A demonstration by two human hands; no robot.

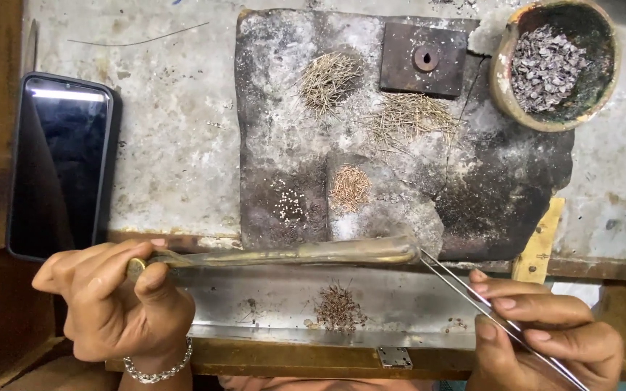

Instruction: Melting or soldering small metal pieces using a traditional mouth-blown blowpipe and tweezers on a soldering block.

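Left hand [114, 304], bracelet at the wrist, is closed around the near end of a long brass blowpipe [291, 255]; thumb on top, fingers curled under. The pipe runs away from that hand to the right, its tip ending just above the right hand. Beyond the left hand, up and to its left, a dark phone [59, 166] lies face up, screen off.

Step in hand, as I judge it: positioning tools over small parts for fine joining work. The next move calls for a steady pipe tip and a precise tweezer pick (parts are tiny).

Between the hands, on the steel ledge [269, 297], sits a small clump of reddish wire bits [338, 308]. Past the pipe, a charred, ash-crusted block [472, 188] carries heaps of thin straw-coloured wire pins [327, 78], a coppery cluster [349, 187], pale beads [289, 205] and a square rusted plate with a hole [423, 58].

Right hand [545, 340] pinches slim steel tweezers [472, 293], points meeting the pipe tip. Far beyond it, a worn clay bowl [505, 80] holds grey flaky chips.
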